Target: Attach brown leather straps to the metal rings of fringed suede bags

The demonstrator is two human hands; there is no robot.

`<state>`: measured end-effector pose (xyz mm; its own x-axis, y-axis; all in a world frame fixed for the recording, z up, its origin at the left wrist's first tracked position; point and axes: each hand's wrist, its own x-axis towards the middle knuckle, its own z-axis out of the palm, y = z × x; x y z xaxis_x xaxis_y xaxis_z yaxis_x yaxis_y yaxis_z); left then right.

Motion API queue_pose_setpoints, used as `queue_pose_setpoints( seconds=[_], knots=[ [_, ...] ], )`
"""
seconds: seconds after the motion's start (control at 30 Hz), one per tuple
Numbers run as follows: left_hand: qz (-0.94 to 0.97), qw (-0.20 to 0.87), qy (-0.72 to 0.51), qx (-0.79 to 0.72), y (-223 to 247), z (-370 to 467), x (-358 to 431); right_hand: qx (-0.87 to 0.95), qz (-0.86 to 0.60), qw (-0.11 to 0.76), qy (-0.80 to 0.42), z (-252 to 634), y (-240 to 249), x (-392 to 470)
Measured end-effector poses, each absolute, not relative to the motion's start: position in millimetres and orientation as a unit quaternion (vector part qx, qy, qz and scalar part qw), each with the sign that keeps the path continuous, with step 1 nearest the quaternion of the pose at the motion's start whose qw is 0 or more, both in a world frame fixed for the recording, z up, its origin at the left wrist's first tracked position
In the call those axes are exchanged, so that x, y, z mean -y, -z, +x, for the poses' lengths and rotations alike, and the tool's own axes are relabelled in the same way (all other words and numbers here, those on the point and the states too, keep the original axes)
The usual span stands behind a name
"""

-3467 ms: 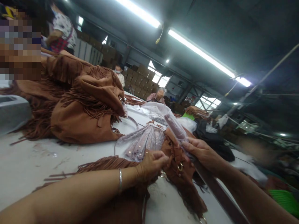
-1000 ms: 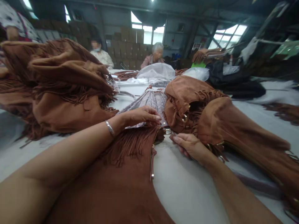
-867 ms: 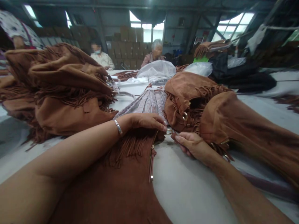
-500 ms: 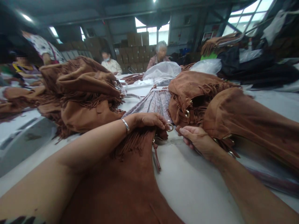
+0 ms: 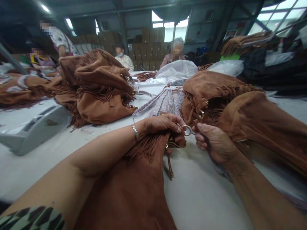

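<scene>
The brown bag (image 5: 129,188) lies on the white table (image 5: 199,195) directly before the person, its fringe under the left forearm and its zip pull (image 5: 169,164) hanging along the right edge. At the bag's far end, the left hand (image 5: 165,124) has thumb and fingers pinched on a gold ring (image 5: 191,131), which sticks out past the fingertips. Just beside it, the right hand (image 5: 213,139) is closed, gripping the tip of a brown strap (image 5: 195,123) between thumb and finger; tip and ring are close, but whether they touch is unclear. Beyond the hands, plastic-wrapped straps (image 5: 166,102) fan out between a pile of bags (image 5: 100,110) on the left and more bags (image 5: 261,111) on the right.
</scene>
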<state>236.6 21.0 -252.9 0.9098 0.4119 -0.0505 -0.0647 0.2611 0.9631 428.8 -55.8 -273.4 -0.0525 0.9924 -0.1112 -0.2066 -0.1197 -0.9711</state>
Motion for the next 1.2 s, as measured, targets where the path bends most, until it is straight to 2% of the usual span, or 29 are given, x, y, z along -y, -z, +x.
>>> queue_pose_setpoints(
  seconds=[0.3,0.5,0.73,0.93,1.03,1.2],
  knots=[
    [0.596,0.784,-0.137,-0.107,266,234,-34,0.414,-0.507,0.498,-0.569,417,277,52],
    [0.604,0.768,-0.176,-0.120,270,234,-34,0.444,-0.517,0.495,-0.539,411,278,54],
    [0.610,0.762,-0.185,-0.114,271,232,-36,0.421,-0.485,0.564,-0.519,395,286,55],
    [0.634,0.746,-0.169,-0.118,270,233,-35,0.438,-0.494,0.552,-0.509,401,280,55],
    [0.689,0.692,-0.153,-0.150,268,238,-32,0.485,-0.539,0.512,-0.460,410,274,55],
    [0.776,0.584,-0.149,-0.184,270,246,-23,0.602,-0.576,0.364,-0.416,424,267,61]
  ],
)
